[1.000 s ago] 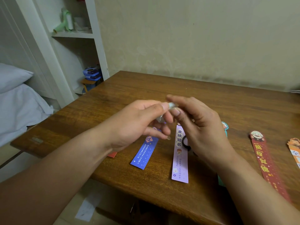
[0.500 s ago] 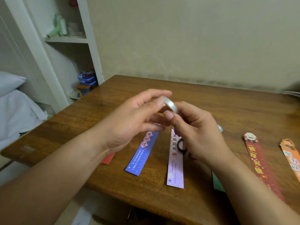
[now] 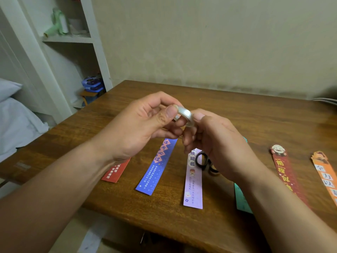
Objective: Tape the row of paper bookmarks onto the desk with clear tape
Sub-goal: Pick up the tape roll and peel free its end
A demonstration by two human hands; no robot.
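Observation:
Both hands hold a small roll of clear tape (image 3: 184,114) above the wooden desk (image 3: 255,114). My left hand (image 3: 144,125) pinches the roll's left rim with thumb and fingers. My right hand (image 3: 217,143) grips its right side. Under the hands lies a row of paper bookmarks: a red one (image 3: 114,170) partly under my left wrist, a blue one (image 3: 156,167), a lilac one (image 3: 193,181), a teal one (image 3: 241,199) mostly hidden by my right forearm, a dark red one (image 3: 281,167) and an orange one (image 3: 326,176) at the right edge.
Black scissors (image 3: 204,161) lie on the desk beneath my right hand, beside the lilac bookmark. A white shelf unit (image 3: 69,39) stands at the left past the desk's corner, with a bed and pillow (image 3: 16,125) further left. The wall runs along the desk's far edge.
The tape roll has turned between my fingers and shows more of its rim. My left thumb now sits on the roll, and the view has shifted slightly.

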